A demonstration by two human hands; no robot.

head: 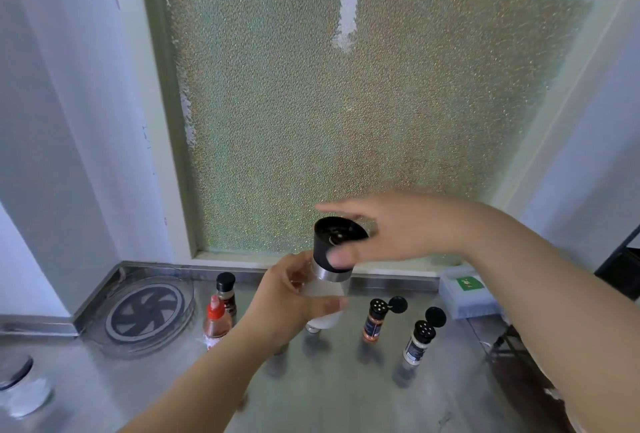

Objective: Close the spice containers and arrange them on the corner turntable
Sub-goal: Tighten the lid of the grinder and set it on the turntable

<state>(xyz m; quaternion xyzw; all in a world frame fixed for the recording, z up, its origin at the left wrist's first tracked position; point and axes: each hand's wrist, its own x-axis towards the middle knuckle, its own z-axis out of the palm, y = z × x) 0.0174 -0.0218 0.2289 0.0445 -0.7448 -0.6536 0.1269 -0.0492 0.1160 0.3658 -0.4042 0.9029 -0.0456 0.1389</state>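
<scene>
Window: frosted glass pane point(346, 103) fills the wall behind the counter.
Counter: steel worktop point(329, 391) with the spice containers standing on it.
Turntable: clear round turntable point(145, 315) in the left corner, nothing on it.
Left hand: left hand point(294, 297) wraps round the white body of the grinder point(329, 280), held above the counter.
Right hand: right hand point(391, 228) has thumb and fingers round the grinder's black top.
Sauce bottle: red-capped bottle point(217, 323) just right of the turntable, black-capped bottle point(225, 294) behind it.
Open shakers: orange spice shaker point(375, 323) and white spice shaker point(417, 341), flip lids up.
</scene>
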